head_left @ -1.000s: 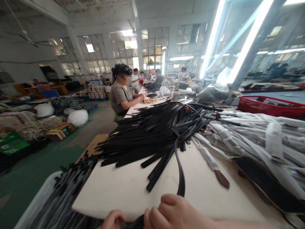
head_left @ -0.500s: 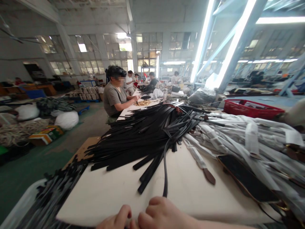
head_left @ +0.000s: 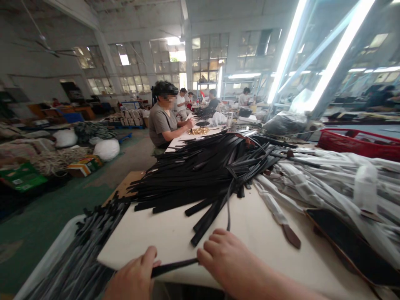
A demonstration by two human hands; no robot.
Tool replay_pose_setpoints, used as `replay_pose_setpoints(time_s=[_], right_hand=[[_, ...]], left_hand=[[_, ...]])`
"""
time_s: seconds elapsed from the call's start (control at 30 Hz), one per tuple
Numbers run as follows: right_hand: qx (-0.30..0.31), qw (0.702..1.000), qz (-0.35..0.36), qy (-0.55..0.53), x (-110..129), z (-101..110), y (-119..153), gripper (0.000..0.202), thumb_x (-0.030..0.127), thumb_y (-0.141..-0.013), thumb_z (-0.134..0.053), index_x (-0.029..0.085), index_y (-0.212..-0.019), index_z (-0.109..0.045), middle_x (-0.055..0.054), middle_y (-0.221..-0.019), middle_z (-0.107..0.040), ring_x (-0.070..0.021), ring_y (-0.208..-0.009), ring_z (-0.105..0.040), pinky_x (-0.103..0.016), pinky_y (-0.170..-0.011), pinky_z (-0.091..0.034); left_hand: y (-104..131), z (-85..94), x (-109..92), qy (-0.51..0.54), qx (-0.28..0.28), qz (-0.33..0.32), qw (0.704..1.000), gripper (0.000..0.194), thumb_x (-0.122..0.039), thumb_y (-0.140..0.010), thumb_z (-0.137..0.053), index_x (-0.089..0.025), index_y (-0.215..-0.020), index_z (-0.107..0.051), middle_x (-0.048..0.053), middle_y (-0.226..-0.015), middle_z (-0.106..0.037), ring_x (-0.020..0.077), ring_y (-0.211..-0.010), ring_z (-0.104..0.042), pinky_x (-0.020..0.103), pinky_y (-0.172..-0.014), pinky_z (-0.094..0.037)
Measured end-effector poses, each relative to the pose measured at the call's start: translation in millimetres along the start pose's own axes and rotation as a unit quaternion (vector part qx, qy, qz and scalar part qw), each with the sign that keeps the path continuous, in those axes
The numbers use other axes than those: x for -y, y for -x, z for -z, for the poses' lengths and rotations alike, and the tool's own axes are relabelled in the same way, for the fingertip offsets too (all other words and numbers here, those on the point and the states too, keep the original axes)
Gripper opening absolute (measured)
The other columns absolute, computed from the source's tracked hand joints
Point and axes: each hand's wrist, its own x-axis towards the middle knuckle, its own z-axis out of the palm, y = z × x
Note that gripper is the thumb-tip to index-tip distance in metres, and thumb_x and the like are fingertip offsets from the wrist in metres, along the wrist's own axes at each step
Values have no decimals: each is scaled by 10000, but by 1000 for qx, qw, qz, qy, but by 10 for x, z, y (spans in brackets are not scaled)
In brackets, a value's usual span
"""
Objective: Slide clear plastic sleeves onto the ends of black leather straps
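Both my hands are at the near edge of the pale tabletop [head_left: 281, 266]. A black strap [head_left: 176, 266] stretches between them. My left hand [head_left: 133, 275] is closed on its left end, thumb on top. Fingers curled, my right hand [head_left: 221, 254] grips the same strap farther right; from there a thin dark length runs up toward the pile. That large pile of black straps [head_left: 193, 171] lies just beyond my hands, its loose ends pointing at me.
White-wrapped straps with brown tips [head_left: 312, 179] and a dark, flat board [head_left: 350, 246] lie on the right. A red basket [head_left: 359, 143] stands behind. Left of the table, a bin [head_left: 50, 266] holds more straps. A person [head_left: 162, 118] works across the table's left side.
My hands have moved apart and farther into view, exposing the strap between them. The camera view has shifted left, so the scene sits farther right.
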Motion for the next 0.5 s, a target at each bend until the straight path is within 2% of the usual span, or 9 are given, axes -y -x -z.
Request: replay_pose_setpoints(time_s=[0.13, 0.2, 0.27, 0.33, 0.4, 0.5], right_hand=[[-24, 998, 56, 1, 58, 29, -111, 105, 226, -842, -631, 163, -859, -549, -9, -708, -620, -166, -589, -509, -341, -600, -302], [-16, 999, 29, -17, 36, 23, -93, 154, 279, -848, -666, 175, -884, -557, 7, -713, -633, -171, -587, -529, -343, -596, -297], [13, 999, -40, -33, -60, 22, -20, 154, 290, -866, -680, 205, -872, -552, 31, -711, -637, -172, -604, -551, -337, -621, -304], [33, 995, -83, -40, -172, 22, 50, 133, 238, -900, -645, 215, -824, -538, 39, -705, -633, -170, -628, -561, -330, -651, -309], [40, 995, -79, -50, -230, 14, 72, 122, 184, -915, -600, 210, -819, -531, 28, -744, -640, -172, -673, -566, -325, -686, -321], [19, 996, -61, -59, -221, 1, 62, 59, 177, -890, -593, 206, -891, -542, 14, -807, -643, -176, -707, -564, -321, -701, -340]], left_hand=[[-32, 89, -166, -46, -34, -42, 997, 369, -51, -919, -360, -222, -1114, -622, 75, -945, -753, 239, -913, -708, 346, -789, -525], [-40, 116, -155, -45, -47, -50, 997, 356, -78, -935, -371, -225, -1154, -609, 78, -968, -751, 239, -920, -707, 352, -797, -530], [-41, 132, -55, -35, -45, -8, 998, 371, -62, -926, -373, -204, -1196, -584, 96, -1023, -751, 239, -961, -705, 359, -824, -531], [-56, 131, 29, -34, -37, 39, 998, 396, -38, -910, -373, -176, -1227, -565, 116, -1041, -750, 246, -965, -709, 370, -830, -533], [-92, 109, 9, -35, -31, 52, 998, 366, -79, -933, -378, -162, -1235, -567, 124, -1016, -755, 262, -940, -717, 381, -813, -538], [-143, 63, -143, -8, -27, 31, 999, 328, -204, -981, -388, -151, -1250, -568, 131, -995, -759, 267, -944, -720, 362, -815, -535]])
